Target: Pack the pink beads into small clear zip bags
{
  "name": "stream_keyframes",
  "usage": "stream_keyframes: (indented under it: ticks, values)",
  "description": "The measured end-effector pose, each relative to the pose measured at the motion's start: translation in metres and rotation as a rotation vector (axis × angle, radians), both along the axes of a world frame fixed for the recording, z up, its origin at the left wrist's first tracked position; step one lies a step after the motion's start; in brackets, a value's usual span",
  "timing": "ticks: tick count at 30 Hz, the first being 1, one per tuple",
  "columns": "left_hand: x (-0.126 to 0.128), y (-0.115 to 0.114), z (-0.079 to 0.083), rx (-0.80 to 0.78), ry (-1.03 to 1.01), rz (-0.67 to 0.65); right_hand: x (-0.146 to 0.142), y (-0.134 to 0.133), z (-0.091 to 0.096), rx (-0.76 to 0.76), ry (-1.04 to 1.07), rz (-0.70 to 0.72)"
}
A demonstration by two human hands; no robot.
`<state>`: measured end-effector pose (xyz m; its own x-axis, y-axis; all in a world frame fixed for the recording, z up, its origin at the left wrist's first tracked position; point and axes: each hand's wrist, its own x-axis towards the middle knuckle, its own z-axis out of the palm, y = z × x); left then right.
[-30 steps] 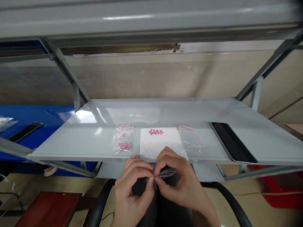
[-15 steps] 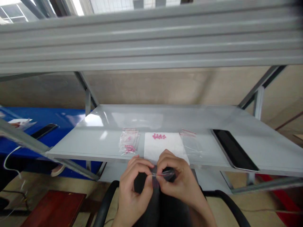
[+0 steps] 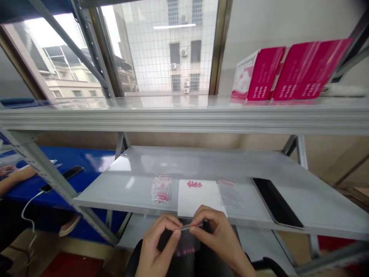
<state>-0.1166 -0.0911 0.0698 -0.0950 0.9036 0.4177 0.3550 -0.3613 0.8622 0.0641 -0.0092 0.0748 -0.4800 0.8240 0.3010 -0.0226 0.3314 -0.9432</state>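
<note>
One clear bag (image 3: 188, 241) w/ pink beads (image 3: 185, 252)

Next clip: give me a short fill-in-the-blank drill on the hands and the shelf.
1. The left hand and right hand together hold a small clear bag with ____ beads inside.
2. Loose beads lie on a ____ sheet on the lower shelf.
3. A black tablet lies to the right of that sheet; filled bags lie to its ____.
Missing words: pink; white; left.

Blurred pink beads (image 3: 185, 252) inside the held bag (image 3: 190, 239), box (image 3: 258, 73) lettering unreadably small
</note>
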Motion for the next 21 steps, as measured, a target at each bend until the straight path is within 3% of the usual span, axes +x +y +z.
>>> stream_keyframes:
  ticks: [4, 12, 16, 18, 21]
  values:
    - [-0.011, -0.003, 0.004, -0.005, -0.017, 0.036, -0.008, 0.001, 0.000, -0.051, 0.043, -0.045]
    - [-0.024, 0.003, 0.027, 0.068, 0.030, 0.068, -0.029, 0.012, 0.014, -0.140, 0.137, -0.044]
    - [-0.033, 0.014, 0.031, 0.024, 0.030, 0.082, -0.034, 0.018, 0.016, -0.011, 0.097, 0.013]
    - [-0.045, 0.027, 0.029, -0.005, 0.028, 0.159, -0.029, 0.024, 0.012, 0.039, 0.081, 0.030]
    - [-0.070, 0.057, 0.018, -0.013, 0.051, 0.342, -0.004, 0.038, -0.003, 0.123, 0.004, -0.142]
